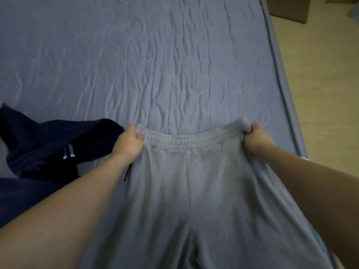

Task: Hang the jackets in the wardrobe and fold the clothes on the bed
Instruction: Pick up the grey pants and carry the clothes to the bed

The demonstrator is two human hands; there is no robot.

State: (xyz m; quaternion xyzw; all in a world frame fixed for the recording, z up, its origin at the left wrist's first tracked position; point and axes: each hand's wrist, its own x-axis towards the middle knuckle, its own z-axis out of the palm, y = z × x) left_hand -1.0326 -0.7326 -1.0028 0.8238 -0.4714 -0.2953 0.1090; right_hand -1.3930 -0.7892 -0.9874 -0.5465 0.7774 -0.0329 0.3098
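Now grey sweatpants (186,181), elastic waistband (186,139) stretched flat; legs unfolded.

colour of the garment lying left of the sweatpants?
Dark navy fabric garment, small white drawstring ends; head view.

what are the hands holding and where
Grey sweatpants, by the elastic waistband: left hand pinches its left end, right hand its right end.

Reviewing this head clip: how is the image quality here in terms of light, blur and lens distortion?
Head view: dim, bluish light, no glare; the dark navy garment loses nearly all detail in shadow. The wide lens bows the quilted blue bed cover's right edge and stretches both forearms. The grey sweatpants, gripped at the waistband by the left hand and right hand, look slightly soft.
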